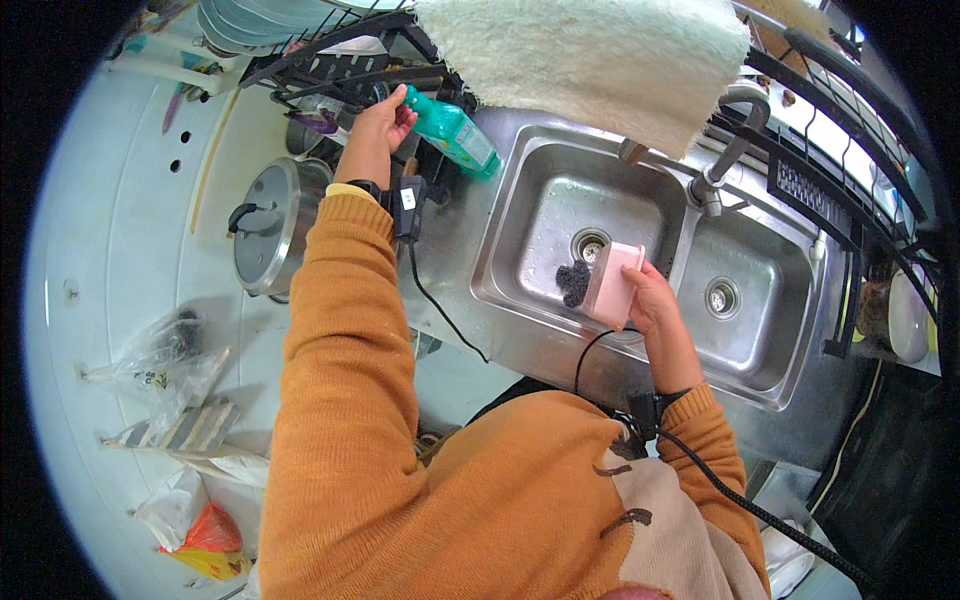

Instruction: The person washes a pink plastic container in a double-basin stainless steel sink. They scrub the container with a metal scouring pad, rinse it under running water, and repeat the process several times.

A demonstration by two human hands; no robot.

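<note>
My left hand (388,120) has its fingers at the cap end of a green plastic bottle (454,135), which tilts at the left of the sink beside the dish rack. Over the larger basin (547,187), my right hand (651,296) holds a pale pink rectangular plastic container (619,281) by its side. A dark scouring pad (574,282) lies in that basin, just left of the container and close to the drain (590,244). Whether the bottle's base rests on the counter cannot be told.
A faucet (709,184) stands behind the divider between the basins, the smaller basin (742,300) to its right. A cream cloth (592,67) hangs above the sink. At left sits a lidded steel pot (274,225). Black cables run from both wrists.
</note>
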